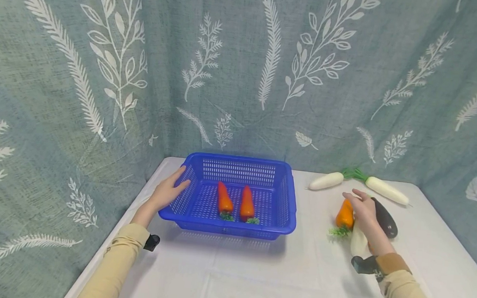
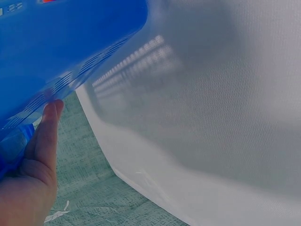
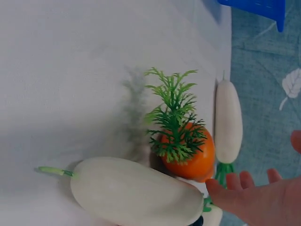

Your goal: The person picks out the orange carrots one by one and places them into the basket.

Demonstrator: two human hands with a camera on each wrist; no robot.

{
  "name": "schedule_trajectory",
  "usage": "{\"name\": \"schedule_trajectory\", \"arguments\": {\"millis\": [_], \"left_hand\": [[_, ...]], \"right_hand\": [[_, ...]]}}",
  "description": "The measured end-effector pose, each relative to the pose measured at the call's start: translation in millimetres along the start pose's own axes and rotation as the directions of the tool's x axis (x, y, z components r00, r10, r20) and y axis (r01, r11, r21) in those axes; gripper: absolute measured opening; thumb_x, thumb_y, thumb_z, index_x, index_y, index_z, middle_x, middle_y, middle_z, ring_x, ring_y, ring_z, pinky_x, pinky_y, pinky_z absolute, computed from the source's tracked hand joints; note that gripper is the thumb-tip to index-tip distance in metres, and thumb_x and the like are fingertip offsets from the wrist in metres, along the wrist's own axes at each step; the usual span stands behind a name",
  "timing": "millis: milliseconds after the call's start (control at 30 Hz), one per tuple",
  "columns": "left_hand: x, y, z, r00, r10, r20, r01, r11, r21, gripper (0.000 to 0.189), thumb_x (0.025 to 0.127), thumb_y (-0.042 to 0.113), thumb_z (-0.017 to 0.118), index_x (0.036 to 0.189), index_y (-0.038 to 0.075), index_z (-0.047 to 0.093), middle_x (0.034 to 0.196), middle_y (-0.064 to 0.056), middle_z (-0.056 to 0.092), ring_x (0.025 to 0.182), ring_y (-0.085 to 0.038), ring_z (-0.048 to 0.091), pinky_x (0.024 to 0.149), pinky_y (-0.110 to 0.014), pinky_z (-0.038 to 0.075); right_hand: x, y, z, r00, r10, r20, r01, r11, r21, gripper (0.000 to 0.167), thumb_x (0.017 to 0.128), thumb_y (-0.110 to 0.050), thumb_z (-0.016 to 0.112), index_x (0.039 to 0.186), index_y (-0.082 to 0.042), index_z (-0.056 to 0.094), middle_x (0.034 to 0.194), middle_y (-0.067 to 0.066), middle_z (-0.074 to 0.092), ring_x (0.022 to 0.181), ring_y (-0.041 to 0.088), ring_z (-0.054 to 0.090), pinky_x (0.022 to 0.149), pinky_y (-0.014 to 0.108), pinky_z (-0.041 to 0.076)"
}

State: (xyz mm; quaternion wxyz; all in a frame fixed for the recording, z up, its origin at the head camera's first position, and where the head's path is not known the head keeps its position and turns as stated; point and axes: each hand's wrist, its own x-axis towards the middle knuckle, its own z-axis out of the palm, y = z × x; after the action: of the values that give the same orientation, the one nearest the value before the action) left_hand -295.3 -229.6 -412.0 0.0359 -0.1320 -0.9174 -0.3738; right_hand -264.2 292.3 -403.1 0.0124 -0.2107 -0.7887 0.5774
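Note:
A blue slotted plastic basket (image 1: 233, 230) holds two orange-red toy carrots (image 1: 224, 203) lying side by side. My left hand (image 1: 168, 192) holds its left rim, thumb on the inner side. The left wrist view shows fingers (image 2: 45, 141) against the outer wall. My right hand (image 1: 363, 209) is over a group of vegetables at the right, fingers apart and nothing held. Beneath and beside it lie an orange carrot (image 3: 188, 155) with a leafy green top, a thick white vegetable (image 3: 134, 193) with a green stem, and a dark eggplant (image 1: 385, 218). The right fingertips come close to the carrot.
Two white radishes, a left one (image 1: 326, 181) and a right one (image 1: 387, 191), lie at the back right, leafy ends together. A white cloth covers the table (image 1: 230, 276). A green leaf-patterned curtain (image 1: 243, 76) hangs behind and along the sides.

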Motion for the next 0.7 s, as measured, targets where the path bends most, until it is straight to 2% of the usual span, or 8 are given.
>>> {"name": "schedule_trajectory", "arguments": {"millis": [200, 400, 700], "left_hand": [[0.4, 0.0, 0.4, 1.000, -0.001, -0.001, 0.001, 1.000, 0.002, 0.063, 0.105, 0.032, 0.042, 0.153, -0.003, 0.020, 0.156, -0.027, 0.020, 0.142, -0.046, 0.020, 0.115, -0.058, 0.019], [-0.5, 2.0, 0.3, 1.000, -0.006, 0.000, 0.006, 1.000, 0.002, 0.063, 0.105, 0.031, 0.042, 0.153, -0.003, 0.020, 0.156, -0.027, 0.019, 0.142, -0.046, 0.020, 0.115, -0.058, 0.018], [0.0, 0.8, 0.3, 1.000, -0.005, -0.003, 0.005, 1.000, 0.009, 0.063, 0.105, 0.031, 0.042, 0.153, -0.003, 0.020, 0.156, -0.026, 0.020, 0.141, -0.046, 0.021, 0.115, -0.058, 0.019]], "right_hand": [[0.6, 4.1, 2.9, 1.000, -0.003, 0.002, 0.003, 1.000, 0.008, 0.069, 0.098, -0.027, 0.050, 0.153, 0.003, 0.021, 0.152, 0.033, 0.024, 0.140, 0.044, 0.028, 0.116, 0.048, 0.024], [2.0, 7.9, 4.6, 1.000, -0.015, 0.003, 0.015, 1.000, -0.003, 0.069, 0.097, -0.029, 0.051, 0.152, 0.004, 0.024, 0.151, 0.034, 0.026, 0.138, 0.044, 0.030, 0.116, 0.048, 0.026], [2.6, 16.1, 15.1, 0.998, -0.005, -0.055, 0.005, 1.000, 0.002, 0.065, 0.097, -0.023, 0.053, 0.150, 0.005, 0.028, 0.151, 0.033, 0.027, 0.137, 0.043, 0.032, 0.114, 0.047, 0.030]]}}
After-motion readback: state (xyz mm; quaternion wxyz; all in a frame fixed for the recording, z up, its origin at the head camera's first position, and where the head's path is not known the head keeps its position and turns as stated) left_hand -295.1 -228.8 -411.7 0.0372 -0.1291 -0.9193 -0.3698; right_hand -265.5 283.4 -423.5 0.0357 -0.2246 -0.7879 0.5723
